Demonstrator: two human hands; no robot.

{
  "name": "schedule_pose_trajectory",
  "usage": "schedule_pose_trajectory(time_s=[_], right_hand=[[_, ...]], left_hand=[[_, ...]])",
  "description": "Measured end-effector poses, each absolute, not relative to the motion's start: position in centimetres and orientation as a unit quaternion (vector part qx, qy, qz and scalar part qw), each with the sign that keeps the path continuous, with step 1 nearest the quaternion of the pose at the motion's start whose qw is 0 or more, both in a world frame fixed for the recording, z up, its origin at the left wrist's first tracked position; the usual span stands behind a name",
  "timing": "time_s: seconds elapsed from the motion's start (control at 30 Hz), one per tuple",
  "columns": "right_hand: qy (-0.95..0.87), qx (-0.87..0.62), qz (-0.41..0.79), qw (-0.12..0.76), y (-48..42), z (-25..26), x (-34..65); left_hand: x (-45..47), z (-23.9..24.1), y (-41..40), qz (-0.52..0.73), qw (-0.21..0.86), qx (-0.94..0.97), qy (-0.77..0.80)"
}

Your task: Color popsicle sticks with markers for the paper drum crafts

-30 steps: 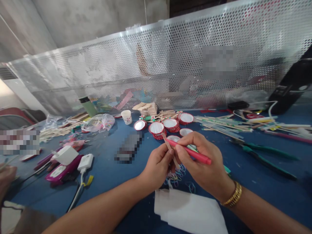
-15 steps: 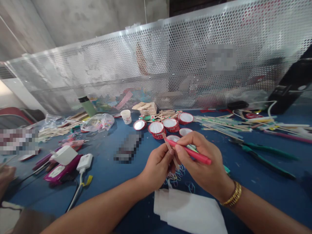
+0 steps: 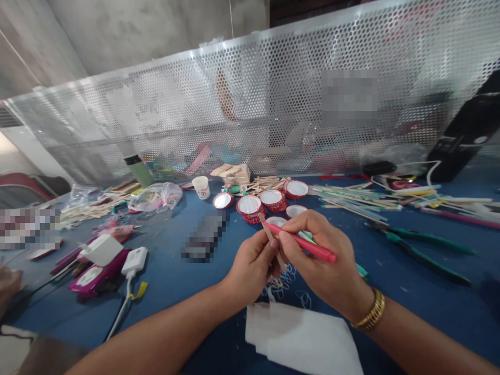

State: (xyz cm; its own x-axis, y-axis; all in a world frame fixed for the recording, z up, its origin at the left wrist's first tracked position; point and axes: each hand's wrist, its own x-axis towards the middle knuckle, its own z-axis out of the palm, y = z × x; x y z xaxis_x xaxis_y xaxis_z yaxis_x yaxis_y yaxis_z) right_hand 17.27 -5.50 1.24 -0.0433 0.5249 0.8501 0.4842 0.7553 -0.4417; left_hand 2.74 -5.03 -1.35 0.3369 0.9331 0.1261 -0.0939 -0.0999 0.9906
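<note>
My left hand (image 3: 252,265) pinches a thin wooden stick (image 3: 268,232) that stands tilted between its fingertips. My right hand (image 3: 322,260) is closed on a red pen (image 3: 312,247), whose tip rests against the stick near its upper end. Both hands hover just above the blue table (image 3: 172,276), near its middle. Loose rubber bands (image 3: 289,276) lie under them. A gold bracelet (image 3: 371,312) sits on my right wrist.
Several red-rimmed round lids (image 3: 250,204) lie just beyond my hands. Green-handled pliers (image 3: 422,247) rest at right, wooden sticks (image 3: 351,200) behind them. White paper (image 3: 304,341) lies near me. A white charger (image 3: 135,260) and pink devices (image 3: 94,273) sit left. A perforated metal screen (image 3: 273,104) closes the back.
</note>
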Motion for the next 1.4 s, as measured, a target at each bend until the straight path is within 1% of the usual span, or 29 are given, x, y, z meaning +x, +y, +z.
schedule_pose_trajectory(time_s=[0.33, 0.83, 1.4], right_hand=[[-0.713, -0.377, -0.003, 0.591, -5.12, 1.2, 17.58], [-0.72, -0.35, 0.012, 0.599, -5.48, 1.29, 17.3], [-0.714, -0.371, 0.001, 0.593, -5.29, 1.21, 17.57]], left_hand=[[2.83, -0.96, -4.79, 0.458, 0.564, 0.586, 0.358], [2.73, -1.25, -4.82, 0.458, 0.554, 0.595, 0.361], [2.84, -1.02, -4.82, 0.459, 0.559, 0.588, 0.362]])
